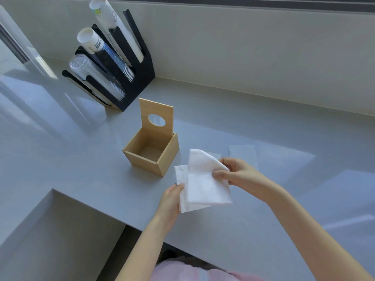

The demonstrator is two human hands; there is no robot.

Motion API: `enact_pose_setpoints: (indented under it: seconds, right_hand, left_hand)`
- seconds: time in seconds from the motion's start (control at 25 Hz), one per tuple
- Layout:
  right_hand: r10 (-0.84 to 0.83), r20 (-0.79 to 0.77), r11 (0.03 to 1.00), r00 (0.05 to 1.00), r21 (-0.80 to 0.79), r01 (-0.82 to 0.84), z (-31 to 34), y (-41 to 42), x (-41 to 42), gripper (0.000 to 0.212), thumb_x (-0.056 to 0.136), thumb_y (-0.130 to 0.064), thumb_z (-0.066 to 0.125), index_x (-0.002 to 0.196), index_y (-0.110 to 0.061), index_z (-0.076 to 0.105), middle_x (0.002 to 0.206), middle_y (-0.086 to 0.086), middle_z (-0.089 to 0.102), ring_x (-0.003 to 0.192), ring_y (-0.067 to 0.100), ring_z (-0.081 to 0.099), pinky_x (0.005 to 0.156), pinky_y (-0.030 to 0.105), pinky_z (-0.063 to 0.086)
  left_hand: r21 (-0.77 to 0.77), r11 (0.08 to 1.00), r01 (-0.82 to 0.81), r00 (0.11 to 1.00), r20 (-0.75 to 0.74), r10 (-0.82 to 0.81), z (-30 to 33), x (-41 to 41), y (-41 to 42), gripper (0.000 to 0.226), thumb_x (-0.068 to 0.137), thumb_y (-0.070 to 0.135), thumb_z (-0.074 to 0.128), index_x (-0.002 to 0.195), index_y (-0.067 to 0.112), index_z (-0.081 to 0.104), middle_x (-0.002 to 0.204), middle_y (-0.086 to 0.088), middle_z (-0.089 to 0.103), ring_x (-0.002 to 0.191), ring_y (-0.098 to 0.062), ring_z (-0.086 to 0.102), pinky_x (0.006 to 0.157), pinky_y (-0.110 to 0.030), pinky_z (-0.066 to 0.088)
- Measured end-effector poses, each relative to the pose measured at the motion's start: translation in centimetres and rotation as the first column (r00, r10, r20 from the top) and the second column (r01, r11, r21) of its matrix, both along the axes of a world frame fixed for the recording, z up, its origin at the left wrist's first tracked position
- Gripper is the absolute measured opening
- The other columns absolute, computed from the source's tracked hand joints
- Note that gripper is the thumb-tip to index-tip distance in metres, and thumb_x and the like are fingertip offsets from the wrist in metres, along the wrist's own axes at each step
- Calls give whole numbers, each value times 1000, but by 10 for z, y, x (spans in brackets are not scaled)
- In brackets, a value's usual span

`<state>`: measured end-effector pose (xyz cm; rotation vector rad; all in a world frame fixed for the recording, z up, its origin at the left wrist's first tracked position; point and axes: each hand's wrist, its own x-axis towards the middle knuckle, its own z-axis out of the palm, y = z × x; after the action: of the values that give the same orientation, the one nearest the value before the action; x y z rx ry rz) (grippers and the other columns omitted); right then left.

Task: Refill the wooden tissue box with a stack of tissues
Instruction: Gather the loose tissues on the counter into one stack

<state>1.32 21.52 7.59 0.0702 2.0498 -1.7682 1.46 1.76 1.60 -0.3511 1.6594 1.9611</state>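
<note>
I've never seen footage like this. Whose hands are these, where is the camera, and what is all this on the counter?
There is no machine here: a person works with two bare hands, and the one picture comes from a wide-angle camera worn on their head, looking forward and down. That is why you see both forearms reaching in from the bottom edge.

On the grey counter stands a small wooden box. It looks empty inside, and its lid, with an oval hole, stands upright at the back. Behind it to the left is a black rack holding slanted stacks of cups.

Both hands hold white tissues just in front of the box. The left hand pinches the lower left edge, the right hand grips the right side. The tissues are not yet in the box.
</note>
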Motion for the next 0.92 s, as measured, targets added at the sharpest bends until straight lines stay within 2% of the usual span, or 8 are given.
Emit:
enact_pose_setpoints:
  seconds: [0.08,0.16,0.24,0.36,0.52,0.68,0.76,0.92]
  right_hand:
    - [24,6,994,1000,111,-24,-6,-15,-4,14,87,-9,57,81,-21,60,74,-7,60,69,5,58,61,10,46]
    - [46,-6,956,999,290,-42,-14,-28,-7,20,84,-11,55,74,-28,56,70,-12,56,64,2,52,53,7,40]
    - [60,-11,917,998,396,-51,-21,-36,-9,22,82,-13,54,71,-31,52,68,-14,53,62,1,49,50,10,37]
    - [52,-18,879,998,475,-37,-30,-41,-10,13,82,-13,53,77,-25,53,70,-13,52,64,2,48,51,16,35]
    - [30,-34,869,999,496,-10,-36,-47,-10,7,81,-13,52,84,-19,54,76,-8,54,75,15,49,52,17,34]
    - [4,-39,872,999,489,15,-39,-52,-11,7,81,-12,52,85,-18,53,85,-1,57,79,17,51,55,19,37]
    - [1,-33,875,999,484,15,-41,-53,-11,8,81,-12,52,86,-18,53,87,-1,58,79,17,51,55,18,37]
    - [7,2,880,1000,476,-7,-47,-48,-10,11,81,-14,53,87,-22,51,89,-1,58,78,16,51,57,21,39]
  left_hand:
    - [17,999,40,999,-13,-39,-1,-2,-4,26,94,22,44,100,12,67,83,2,73,71,-8,69,58,-20,53]
    - [29,998,63,998,-13,-62,-2,-3,-7,31,96,24,39,91,16,68,80,2,72,70,-7,68,61,-21,53]
    - [40,997,66,998,5,-66,-3,-4,-10,35,97,24,35,89,16,68,80,2,73,72,-7,69,65,-23,53]
    - [73,995,60,997,37,-63,-5,-5,-13,36,97,27,35,93,17,69,83,2,75,78,-9,70,72,-28,53]
    - [124,992,31,996,75,-40,-6,-5,-15,36,98,31,33,109,14,63,98,-3,72,90,-13,68,85,-34,51]
    - [115,991,62,995,67,-70,-5,-5,-15,35,96,31,40,112,9,62,106,-11,70,98,-24,66,90,-39,49]
    - [80,992,99,994,40,-103,-5,-4,-15,28,94,25,45,108,8,63,104,-13,69,95,-25,66,86,-37,51]
    - [12,996,89,995,40,-90,-8,-4,-14,20,95,18,45,95,14,64,91,-6,70,80,-16,67,71,-27,54]
